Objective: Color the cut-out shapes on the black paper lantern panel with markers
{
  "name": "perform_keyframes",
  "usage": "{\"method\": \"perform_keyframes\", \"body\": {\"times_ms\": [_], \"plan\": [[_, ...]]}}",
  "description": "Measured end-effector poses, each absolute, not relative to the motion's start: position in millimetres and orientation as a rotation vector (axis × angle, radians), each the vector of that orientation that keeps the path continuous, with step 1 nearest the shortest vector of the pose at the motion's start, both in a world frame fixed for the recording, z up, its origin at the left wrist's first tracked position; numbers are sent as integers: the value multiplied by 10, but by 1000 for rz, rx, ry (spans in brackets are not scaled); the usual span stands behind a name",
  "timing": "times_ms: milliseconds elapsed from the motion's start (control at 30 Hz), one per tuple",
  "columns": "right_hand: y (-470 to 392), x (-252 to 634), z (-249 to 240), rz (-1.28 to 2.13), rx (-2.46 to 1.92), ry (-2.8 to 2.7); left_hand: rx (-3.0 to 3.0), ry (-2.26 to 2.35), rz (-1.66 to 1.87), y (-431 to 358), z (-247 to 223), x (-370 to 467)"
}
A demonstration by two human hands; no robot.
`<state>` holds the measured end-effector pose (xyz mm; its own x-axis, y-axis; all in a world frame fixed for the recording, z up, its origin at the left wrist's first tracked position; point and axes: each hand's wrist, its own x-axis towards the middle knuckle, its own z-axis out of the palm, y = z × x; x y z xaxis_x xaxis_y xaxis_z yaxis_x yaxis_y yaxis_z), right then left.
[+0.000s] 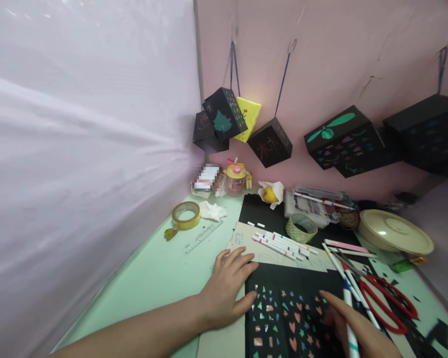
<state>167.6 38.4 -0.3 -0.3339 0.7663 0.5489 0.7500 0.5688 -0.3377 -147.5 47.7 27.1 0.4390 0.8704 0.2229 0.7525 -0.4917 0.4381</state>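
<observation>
A black paper sheet (283, 283) with small coloured cut-out hearts, stars and triangles lies at the near edge of the pale green table (157, 273). My left hand (227, 291) rests flat on the sheet's left edge, fingers spread, pinning it down. My right hand (354, 325) is at the bottom right, index finger stretched over the sheet, gripping a white marker with a blue band (349, 311). A row of several white markers (283, 244) lies just beyond on beige card.
Red-handled scissors (386, 298) lie right of the sheet. Farther back are a tape roll (185, 215), a clear ruler (203, 236), a woven ring (300, 227), a beige lid (393, 231) and a jar (234, 180). Black paper lanterns (271, 141) hang on the pink wall. A white curtain (78, 149) fills the left.
</observation>
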Motion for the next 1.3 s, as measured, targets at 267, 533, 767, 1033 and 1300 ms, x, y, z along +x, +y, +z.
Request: {"method": "perform_keyframes", "body": {"times_ms": [267, 533, 767, 1033, 1300], "plan": [[400, 1535, 39, -23, -1313, -2159, 2420, 1402, 604, 478, 259, -1468], [321, 1401, -30, 111, -1406, -2317, 2461, 1489, 565, 515, 179, -1464], [299, 1333, -114, 321, -1481, -2290, 2484, 1454, 460, 508, 224, -1441], [261, 1142, -150, 319, -1534, -2240, 2480, 1410, 578, 505, 206, -1447], [71, 911, -166, 420, -1545, -2177, 2422, 1586, 595, 612, 171, -1504]]}}
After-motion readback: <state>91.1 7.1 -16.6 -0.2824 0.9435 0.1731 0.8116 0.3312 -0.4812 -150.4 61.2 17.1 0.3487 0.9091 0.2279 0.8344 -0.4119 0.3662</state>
